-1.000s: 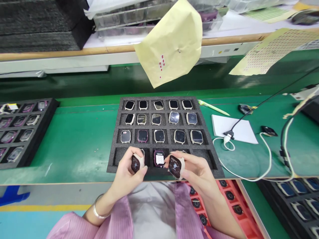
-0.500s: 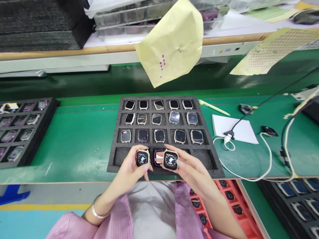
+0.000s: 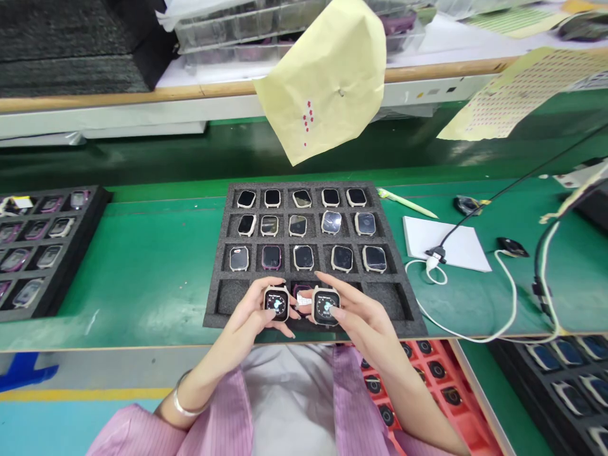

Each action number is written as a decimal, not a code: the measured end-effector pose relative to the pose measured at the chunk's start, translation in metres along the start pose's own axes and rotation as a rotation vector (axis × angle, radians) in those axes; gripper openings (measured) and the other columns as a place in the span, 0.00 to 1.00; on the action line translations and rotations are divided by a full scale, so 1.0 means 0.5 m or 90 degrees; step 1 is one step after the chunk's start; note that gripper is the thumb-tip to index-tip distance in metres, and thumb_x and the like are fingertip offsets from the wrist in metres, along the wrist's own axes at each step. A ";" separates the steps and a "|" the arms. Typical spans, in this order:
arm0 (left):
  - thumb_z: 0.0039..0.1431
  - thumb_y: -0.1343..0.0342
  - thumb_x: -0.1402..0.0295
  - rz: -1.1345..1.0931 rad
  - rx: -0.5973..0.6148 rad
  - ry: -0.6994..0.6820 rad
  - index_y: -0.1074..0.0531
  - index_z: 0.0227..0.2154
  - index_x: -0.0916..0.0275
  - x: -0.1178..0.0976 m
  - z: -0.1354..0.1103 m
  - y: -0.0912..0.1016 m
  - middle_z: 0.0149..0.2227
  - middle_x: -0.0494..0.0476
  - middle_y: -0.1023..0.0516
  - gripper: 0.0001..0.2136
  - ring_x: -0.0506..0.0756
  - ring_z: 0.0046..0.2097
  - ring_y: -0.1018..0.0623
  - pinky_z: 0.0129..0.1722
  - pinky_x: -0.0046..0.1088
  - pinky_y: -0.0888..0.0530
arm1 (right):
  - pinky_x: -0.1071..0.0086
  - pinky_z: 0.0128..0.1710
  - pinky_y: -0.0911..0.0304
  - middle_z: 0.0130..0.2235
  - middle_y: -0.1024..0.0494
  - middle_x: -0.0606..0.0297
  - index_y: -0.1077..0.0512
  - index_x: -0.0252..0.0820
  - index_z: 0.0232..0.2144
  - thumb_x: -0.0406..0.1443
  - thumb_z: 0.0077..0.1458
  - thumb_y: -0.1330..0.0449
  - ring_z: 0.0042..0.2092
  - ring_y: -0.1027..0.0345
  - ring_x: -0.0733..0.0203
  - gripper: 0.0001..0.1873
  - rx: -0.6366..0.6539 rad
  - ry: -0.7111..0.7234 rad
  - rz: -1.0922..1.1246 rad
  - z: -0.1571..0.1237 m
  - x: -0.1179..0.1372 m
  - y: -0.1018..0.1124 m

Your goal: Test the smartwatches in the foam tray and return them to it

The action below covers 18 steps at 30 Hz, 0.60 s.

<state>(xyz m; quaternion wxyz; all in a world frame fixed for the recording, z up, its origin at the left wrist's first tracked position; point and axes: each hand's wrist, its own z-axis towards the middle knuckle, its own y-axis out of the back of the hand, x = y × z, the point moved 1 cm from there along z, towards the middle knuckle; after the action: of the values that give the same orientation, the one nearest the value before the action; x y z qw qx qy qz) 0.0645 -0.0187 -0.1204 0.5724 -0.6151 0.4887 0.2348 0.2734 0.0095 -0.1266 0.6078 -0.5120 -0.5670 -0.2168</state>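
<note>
Left hand (image 3: 251,315) grips one watch (image 3: 278,300), right hand (image 3: 368,313) clasps another watch (image 3: 325,303), by the tray's near edge (image 3: 409,328): side-by-side viewing, apparently; next calls for steadiness!

One watch (image 3: 277,303) and another watch (image 3: 323,303) look smooth and shiny in front, like glass. The tray (image 3: 221,259) looks like rough, dull foam. The table (image 3: 152,253) is smooth and shiny. The bracelet (image 3: 176,396) is shiny metal, the sleeve (image 3: 137,430) is cloth, the yellow paper (image 3: 332,82) looks dull, and the shelf edge (image 3: 228,89) is wood.
</note>
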 end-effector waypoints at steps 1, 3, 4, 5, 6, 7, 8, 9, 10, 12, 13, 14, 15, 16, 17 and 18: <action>0.61 0.53 0.74 0.000 0.000 0.000 0.38 0.53 0.59 0.001 0.000 0.000 0.45 0.61 0.30 0.17 0.59 0.46 0.26 0.38 0.36 0.22 | 0.54 0.57 0.38 0.52 0.24 0.59 0.35 0.50 0.59 0.35 0.63 0.41 0.53 0.30 0.49 0.22 -0.002 0.001 -0.005 -0.001 -0.001 0.001; 0.61 0.52 0.73 0.002 0.001 -0.002 0.37 0.53 0.59 0.001 -0.001 -0.001 0.45 0.61 0.30 0.17 0.59 0.45 0.26 0.38 0.37 0.22 | 0.54 0.55 0.36 0.51 0.23 0.59 0.34 0.50 0.58 0.36 0.62 0.41 0.52 0.29 0.49 0.22 -0.008 0.002 -0.018 -0.001 -0.002 0.002; 0.61 0.52 0.73 0.004 0.001 -0.002 0.37 0.53 0.59 0.002 -0.001 -0.001 0.45 0.61 0.29 0.17 0.59 0.45 0.26 0.38 0.37 0.22 | 0.55 0.55 0.35 0.51 0.23 0.59 0.34 0.50 0.58 0.36 0.62 0.41 0.51 0.28 0.50 0.22 -0.013 0.004 -0.026 -0.001 -0.002 0.002; 0.61 0.52 0.73 0.006 0.001 -0.002 0.37 0.53 0.59 0.002 -0.001 -0.002 0.45 0.61 0.30 0.16 0.59 0.45 0.26 0.38 0.37 0.22 | 0.55 0.54 0.34 0.50 0.23 0.59 0.34 0.49 0.58 0.36 0.62 0.41 0.50 0.27 0.50 0.22 -0.021 0.006 -0.036 -0.001 -0.003 0.002; 0.61 0.52 0.73 0.008 0.000 -0.003 0.37 0.53 0.59 0.003 -0.001 -0.002 0.45 0.61 0.30 0.16 0.59 0.45 0.26 0.38 0.37 0.22 | 0.56 0.53 0.33 0.50 0.22 0.59 0.33 0.49 0.58 0.36 0.62 0.40 0.49 0.27 0.51 0.22 -0.030 0.010 -0.048 0.000 -0.002 0.002; 0.61 0.52 0.73 0.010 -0.001 -0.003 0.37 0.53 0.59 0.004 -0.001 -0.003 0.45 0.60 0.30 0.16 0.59 0.45 0.26 0.38 0.36 0.22 | 0.57 0.52 0.32 0.49 0.22 0.59 0.33 0.49 0.57 0.36 0.62 0.40 0.48 0.26 0.51 0.21 -0.039 0.014 -0.060 0.001 -0.002 0.001; 0.61 0.51 0.73 0.012 -0.001 -0.003 0.37 0.53 0.59 0.004 -0.001 -0.003 0.45 0.60 0.30 0.16 0.59 0.45 0.26 0.38 0.36 0.22 | 0.58 0.50 0.31 0.48 0.21 0.59 0.32 0.48 0.57 0.36 0.61 0.39 0.47 0.25 0.52 0.21 -0.048 0.018 -0.072 0.002 -0.001 -0.001; 0.62 0.51 0.73 0.014 -0.001 -0.003 0.36 0.53 0.59 0.005 0.000 -0.004 0.45 0.60 0.30 0.16 0.59 0.45 0.26 0.37 0.36 0.22 | 0.59 0.50 0.31 0.47 0.21 0.59 0.32 0.48 0.56 0.36 0.61 0.38 0.46 0.25 0.52 0.21 -0.057 0.021 -0.083 0.003 0.000 -0.002; 0.62 0.51 0.73 0.017 0.000 -0.004 0.37 0.53 0.59 0.005 0.000 -0.005 0.45 0.61 0.30 0.16 0.59 0.45 0.26 0.37 0.36 0.21 | 0.60 0.49 0.30 0.47 0.21 0.59 0.31 0.48 0.56 0.35 0.60 0.38 0.46 0.25 0.53 0.21 -0.064 0.026 -0.092 0.003 0.001 -0.004; 0.62 0.51 0.73 0.021 0.003 -0.009 0.37 0.53 0.59 0.005 0.000 -0.005 0.45 0.61 0.30 0.16 0.59 0.45 0.26 0.38 0.36 0.21 | 0.60 0.50 0.31 0.47 0.21 0.60 0.32 0.48 0.56 0.35 0.60 0.38 0.47 0.25 0.54 0.22 -0.051 0.036 -0.091 0.003 0.005 -0.008; 0.62 0.51 0.72 0.022 0.003 -0.013 0.37 0.53 0.59 0.005 0.000 -0.004 0.45 0.61 0.30 0.16 0.59 0.45 0.26 0.38 0.36 0.21 | 0.60 0.52 0.31 0.49 0.22 0.60 0.33 0.49 0.57 0.34 0.59 0.37 0.48 0.26 0.54 0.24 -0.027 0.037 -0.083 0.002 0.007 -0.011; 0.62 0.51 0.72 0.023 0.002 -0.016 0.37 0.53 0.59 0.004 0.000 -0.002 0.45 0.61 0.30 0.16 0.59 0.45 0.26 0.38 0.36 0.21 | 0.60 0.53 0.32 0.51 0.24 0.60 0.35 0.50 0.59 0.34 0.57 0.35 0.50 0.27 0.54 0.28 0.000 0.035 -0.074 0.000 0.010 -0.013; 0.62 0.50 0.72 0.023 0.002 -0.018 0.37 0.53 0.58 0.004 0.000 0.000 0.46 0.61 0.30 0.17 0.59 0.46 0.26 0.38 0.36 0.21 | 0.59 0.55 0.34 0.54 0.26 0.59 0.38 0.50 0.60 0.33 0.55 0.34 0.52 0.29 0.53 0.33 0.025 0.030 -0.068 -0.002 0.013 -0.014; 0.62 0.50 0.72 0.023 0.001 -0.017 0.38 0.54 0.58 0.004 0.000 0.003 0.46 0.61 0.29 0.17 0.59 0.46 0.26 0.39 0.36 0.21 | 0.58 0.56 0.35 0.56 0.28 0.59 0.41 0.51 0.62 0.32 0.54 0.33 0.54 0.30 0.52 0.37 0.042 0.021 -0.069 -0.006 0.016 -0.014; 0.62 0.50 0.73 0.024 0.001 -0.016 0.38 0.54 0.58 0.004 0.001 0.006 0.46 0.61 0.29 0.18 0.59 0.46 0.25 0.39 0.36 0.21 | 0.57 0.56 0.35 0.57 0.30 0.58 0.44 0.50 0.63 0.31 0.53 0.33 0.55 0.31 0.51 0.39 0.048 0.010 -0.081 -0.010 0.020 -0.013; 0.62 0.50 0.73 0.026 0.003 -0.015 0.39 0.55 0.57 0.005 0.001 0.009 0.47 0.61 0.29 0.18 0.58 0.46 0.25 0.39 0.36 0.21 | 0.57 0.56 0.35 0.57 0.30 0.56 0.45 0.49 0.64 0.31 0.54 0.34 0.54 0.31 0.51 0.39 0.047 -0.002 -0.107 -0.015 0.025 -0.010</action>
<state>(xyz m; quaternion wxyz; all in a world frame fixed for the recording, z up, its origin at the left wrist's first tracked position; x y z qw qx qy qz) 0.0617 -0.0183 -0.1246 0.5749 -0.6009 0.4949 0.2521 0.2760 0.0052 -0.1124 0.6053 -0.4402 -0.6163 -0.2452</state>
